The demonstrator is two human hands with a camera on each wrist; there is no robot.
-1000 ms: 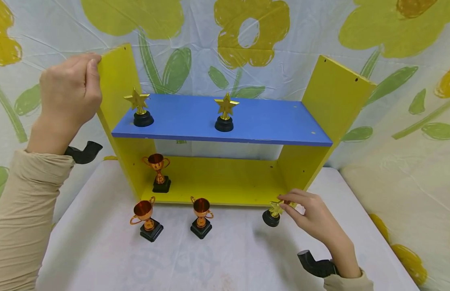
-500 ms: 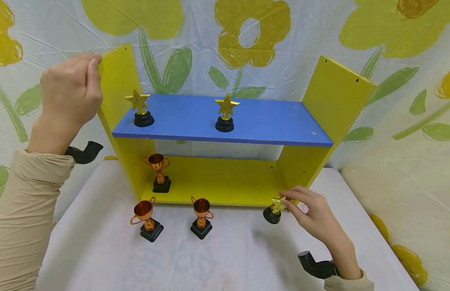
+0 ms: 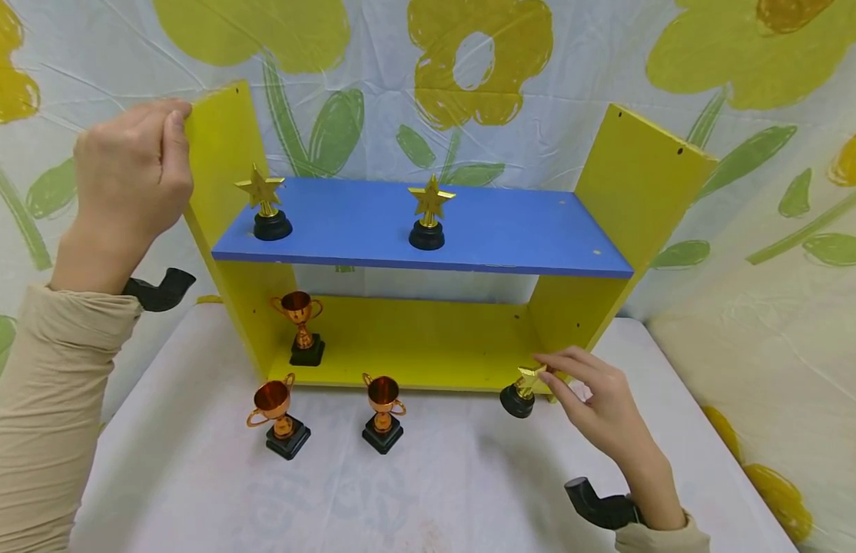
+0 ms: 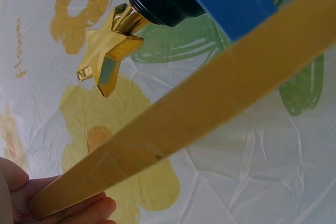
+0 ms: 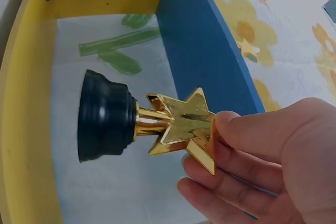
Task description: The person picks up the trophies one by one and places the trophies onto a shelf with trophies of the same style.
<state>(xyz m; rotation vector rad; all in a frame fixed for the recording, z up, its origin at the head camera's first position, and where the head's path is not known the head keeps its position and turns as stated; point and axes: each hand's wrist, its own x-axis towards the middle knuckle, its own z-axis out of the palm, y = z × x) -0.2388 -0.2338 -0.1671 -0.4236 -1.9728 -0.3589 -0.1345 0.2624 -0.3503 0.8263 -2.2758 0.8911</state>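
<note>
A yellow shelf unit point(image 3: 635, 177) with a blue middle board point(image 3: 469, 226) stands on the white table. My left hand point(image 3: 134, 165) grips the top of its left side panel point(image 4: 173, 124). My right hand point(image 3: 594, 399) pinches a gold star trophy point(image 3: 521, 388) by its star point(image 5: 184, 127), held tilted just off the table at the shelf's lower right corner. Two star trophies point(image 3: 263, 203) point(image 3: 428, 213) stand on the blue board. A copper cup trophy point(image 3: 302, 326) stands on the bottom board. Two more cup trophies point(image 3: 279, 415) point(image 3: 383, 411) stand on the table in front.
A flower-print cloth point(image 3: 469, 69) hangs behind the shelf and drapes down the right side. The white table point(image 3: 435, 491) reaches toward me. Black wrist camera mounts point(image 3: 158, 290) point(image 3: 601, 507) show at both wrists.
My right hand has lifted and tilted the star trophy slightly up toward the shelf's lower right corner. The left hand has stayed on the side panel.
</note>
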